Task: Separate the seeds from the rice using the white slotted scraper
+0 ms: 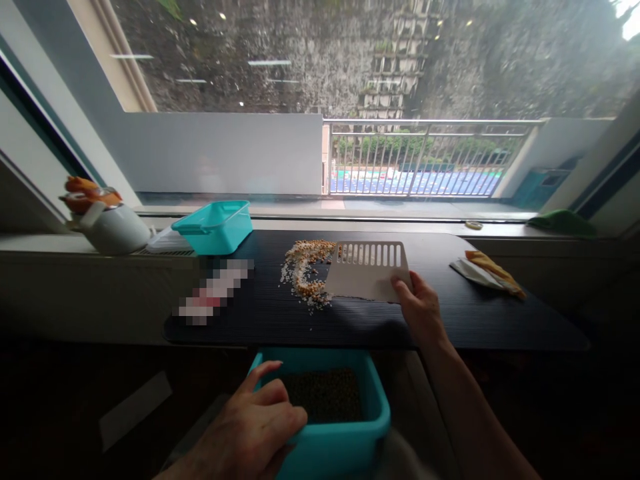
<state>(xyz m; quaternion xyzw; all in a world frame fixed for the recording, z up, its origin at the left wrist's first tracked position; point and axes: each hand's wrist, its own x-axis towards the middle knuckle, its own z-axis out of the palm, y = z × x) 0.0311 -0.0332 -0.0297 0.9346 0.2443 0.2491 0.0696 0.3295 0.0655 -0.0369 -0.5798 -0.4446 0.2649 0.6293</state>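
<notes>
My right hand [421,308] is closed on the right edge of a flat, pale plastic board [363,280] with a row of slots along its far side. The board's left edge meets a curved heap of white and yellow-brown grains [303,270] on the dark table. Below the table's front edge, a turquoise bin [379,419] holds a layer of dark granules [325,393]. My left hand [263,417] grips the bin's near left rim. Its index finger is stretched out over the bin and the others are bent; the thumb is mostly hidden.
The dark table [365,328] stands against a window. A second turquoise bin [220,230] sits at its back left, beside a pale pot [115,227] with orange things on top. A blurred-out item [213,293] lies front left, and a folded packet [490,273] lies right.
</notes>
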